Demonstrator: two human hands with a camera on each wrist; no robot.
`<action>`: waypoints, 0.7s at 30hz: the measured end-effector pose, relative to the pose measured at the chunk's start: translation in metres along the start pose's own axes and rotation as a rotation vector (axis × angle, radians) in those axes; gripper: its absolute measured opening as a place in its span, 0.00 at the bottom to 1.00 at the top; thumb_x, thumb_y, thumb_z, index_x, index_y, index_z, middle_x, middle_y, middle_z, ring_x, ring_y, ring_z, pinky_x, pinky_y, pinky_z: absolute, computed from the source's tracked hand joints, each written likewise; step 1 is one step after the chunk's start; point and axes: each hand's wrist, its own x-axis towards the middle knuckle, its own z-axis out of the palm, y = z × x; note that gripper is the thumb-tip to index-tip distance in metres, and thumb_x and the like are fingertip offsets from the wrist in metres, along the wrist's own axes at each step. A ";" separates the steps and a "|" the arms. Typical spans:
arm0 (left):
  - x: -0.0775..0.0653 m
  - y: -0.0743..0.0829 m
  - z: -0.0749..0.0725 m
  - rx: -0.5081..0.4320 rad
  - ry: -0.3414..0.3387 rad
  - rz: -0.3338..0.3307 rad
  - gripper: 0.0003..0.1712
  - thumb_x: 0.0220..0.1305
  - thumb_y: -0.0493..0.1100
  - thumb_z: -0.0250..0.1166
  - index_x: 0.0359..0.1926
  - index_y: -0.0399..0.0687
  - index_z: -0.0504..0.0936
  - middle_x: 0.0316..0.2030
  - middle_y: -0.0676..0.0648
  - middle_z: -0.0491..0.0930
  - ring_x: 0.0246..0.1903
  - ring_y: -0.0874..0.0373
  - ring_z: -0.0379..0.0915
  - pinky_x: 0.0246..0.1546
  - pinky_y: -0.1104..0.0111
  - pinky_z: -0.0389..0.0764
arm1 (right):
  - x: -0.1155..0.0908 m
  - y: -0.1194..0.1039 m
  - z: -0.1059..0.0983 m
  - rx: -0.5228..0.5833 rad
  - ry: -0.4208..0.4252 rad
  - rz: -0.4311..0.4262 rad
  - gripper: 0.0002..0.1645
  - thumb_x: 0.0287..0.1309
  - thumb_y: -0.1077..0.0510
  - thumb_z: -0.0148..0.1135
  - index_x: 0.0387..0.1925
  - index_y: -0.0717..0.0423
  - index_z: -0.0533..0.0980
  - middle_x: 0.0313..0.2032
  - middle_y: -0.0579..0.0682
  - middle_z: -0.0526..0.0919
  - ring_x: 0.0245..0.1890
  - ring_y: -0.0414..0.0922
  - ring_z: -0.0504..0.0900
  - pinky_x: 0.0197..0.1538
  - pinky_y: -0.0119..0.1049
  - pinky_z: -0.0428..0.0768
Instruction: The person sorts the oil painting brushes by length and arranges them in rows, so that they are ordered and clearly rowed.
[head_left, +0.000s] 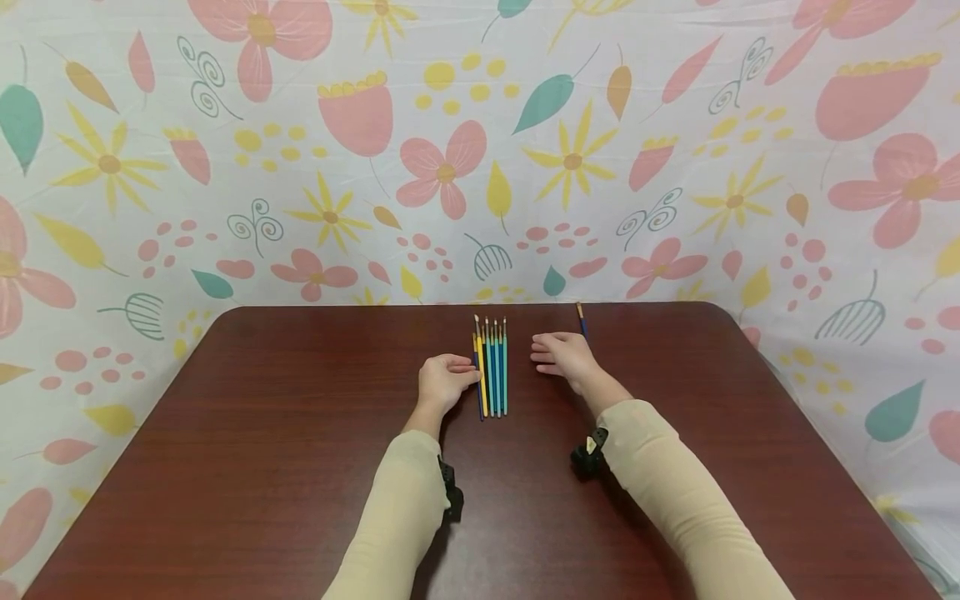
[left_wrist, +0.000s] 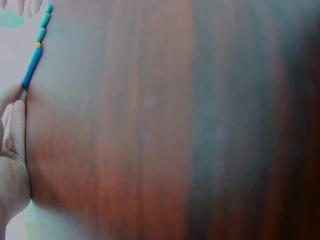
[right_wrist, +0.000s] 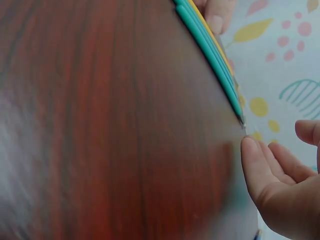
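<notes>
A row of several slim paintbrushes lies side by side on the table, bristles toward the back. At its left end is a dark blue paintbrush (head_left: pixel 481 407), beside a yellow paintbrush (head_left: pixel 483 387); a teal paintbrush (head_left: pixel 505 375) forms the right end. My left hand (head_left: pixel 442 383) pinches the dark blue brush about mid-length, thumb and fingertips close together on it. To the right of the row, my right hand (head_left: pixel 566 358) holds nothing, its fingers extended toward the brushes and apart from them. Another blue paintbrush (head_left: pixel 582 320) lies behind the right hand, partly hidden by it.
The dark red-brown table (head_left: pixel 247 433) has rounded far corners. A white cloth with a flower and leaf print (head_left: pixel 442 171) hangs right behind its far edge. Each wrist carries a small black camera (head_left: pixel 588 457) on a strap over a beige sleeve.
</notes>
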 end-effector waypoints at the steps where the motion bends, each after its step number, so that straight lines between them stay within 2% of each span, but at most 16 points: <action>1: 0.000 0.000 0.000 -0.004 -0.002 0.001 0.15 0.51 0.42 0.73 0.42 0.44 0.84 0.38 0.46 0.86 0.38 0.56 0.83 0.37 0.66 0.83 | 0.000 0.000 0.002 0.009 -0.008 0.006 0.28 0.69 0.51 0.49 0.64 0.63 0.64 0.61 0.63 0.72 0.59 0.55 0.75 0.53 0.41 0.80; 11: 0.000 0.001 0.000 -0.004 0.000 0.014 0.15 0.52 0.43 0.73 0.42 0.43 0.84 0.38 0.45 0.86 0.38 0.55 0.83 0.36 0.67 0.83 | 0.001 0.005 0.017 0.087 -0.042 0.040 0.29 0.70 0.52 0.46 0.66 0.65 0.61 0.62 0.65 0.70 0.60 0.56 0.73 0.54 0.42 0.79; 21: 0.001 0.000 0.000 -0.014 0.001 0.010 0.15 0.52 0.42 0.73 0.41 0.43 0.85 0.38 0.45 0.86 0.37 0.56 0.83 0.35 0.67 0.83 | -0.001 0.003 0.032 0.204 -0.079 0.094 0.29 0.71 0.53 0.41 0.67 0.66 0.60 0.64 0.64 0.68 0.63 0.55 0.71 0.58 0.43 0.76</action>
